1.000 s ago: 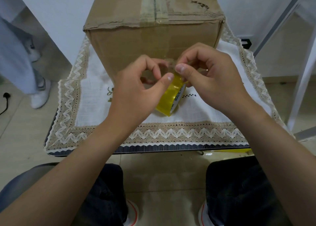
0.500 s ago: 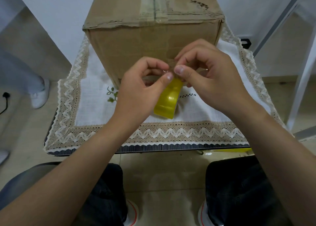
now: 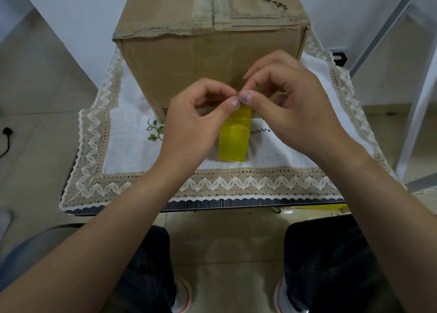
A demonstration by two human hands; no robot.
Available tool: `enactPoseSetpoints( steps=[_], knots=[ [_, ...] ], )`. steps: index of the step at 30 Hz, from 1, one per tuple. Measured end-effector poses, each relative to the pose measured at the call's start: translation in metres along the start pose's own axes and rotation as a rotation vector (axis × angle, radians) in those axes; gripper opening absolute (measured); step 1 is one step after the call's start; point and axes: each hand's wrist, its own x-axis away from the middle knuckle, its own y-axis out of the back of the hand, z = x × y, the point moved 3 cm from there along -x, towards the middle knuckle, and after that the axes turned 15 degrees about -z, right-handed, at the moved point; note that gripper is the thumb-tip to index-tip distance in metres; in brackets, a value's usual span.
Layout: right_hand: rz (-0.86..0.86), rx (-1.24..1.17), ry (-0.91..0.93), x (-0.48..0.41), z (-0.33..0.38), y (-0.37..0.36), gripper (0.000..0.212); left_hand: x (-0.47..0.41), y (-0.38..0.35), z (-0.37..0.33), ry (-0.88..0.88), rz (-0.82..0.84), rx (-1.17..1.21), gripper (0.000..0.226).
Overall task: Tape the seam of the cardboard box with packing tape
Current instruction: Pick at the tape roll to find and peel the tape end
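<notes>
A brown cardboard box (image 3: 208, 52) stands on a small table, its top seam (image 3: 212, 2) covered by old pale tape. In front of it I hold a yellow roll of packing tape (image 3: 234, 137) edge-on, just above the cloth. My left hand (image 3: 191, 128) grips the roll from the left, thumb and forefinger pinched at its top. My right hand (image 3: 290, 107) grips it from the right, its thumb tip touching my left thumb at the roll's top edge. The roll's core is hidden by my fingers.
A white cloth with zigzag lace trim (image 3: 236, 182) covers the table. A white frame leg (image 3: 421, 104) stands at the right. A black cable (image 3: 6, 140) lies on the tiled floor at the left. My knees and shoes sit below the table's front edge.
The roll has turned from tilted to nearly upright and edge-on. Both thumbs have closed together at its top. The person's legs at the far left have gone out of view.
</notes>
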Motion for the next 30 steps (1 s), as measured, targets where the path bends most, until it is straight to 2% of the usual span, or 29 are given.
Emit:
enactPoseSetpoints(
  steps=[9,14,18,22,23,26,30],
  knots=[
    [-0.010,0.082,0.019,-0.001,0.002,0.004,0.011,0.001,0.001,-0.002,-0.118,-0.011,-0.147,0.011],
    [-0.092,0.269,0.104,-0.003,0.001,0.010,0.022,0.000,0.000,-0.004,-0.085,0.013,-0.161,0.017],
    [-0.192,0.313,0.160,0.002,0.003,0.008,0.025,0.001,-0.001,-0.003,-0.045,0.039,-0.105,0.017],
    [-0.297,0.267,0.102,-0.002,0.002,0.018,0.059,0.002,0.001,-0.001,-0.015,0.036,-0.114,0.019],
    [-0.309,0.233,0.092,-0.003,0.003,0.021,0.056,0.001,0.002,0.000,-0.006,0.027,-0.108,0.018],
    [-0.279,0.182,0.133,-0.001,0.005,0.019,0.024,-0.001,0.002,0.002,0.022,0.007,-0.066,0.016],
    [-0.184,0.177,0.157,0.005,-0.001,0.007,0.016,-0.001,0.001,0.002,0.026,-0.005,-0.038,0.014]
  ],
)
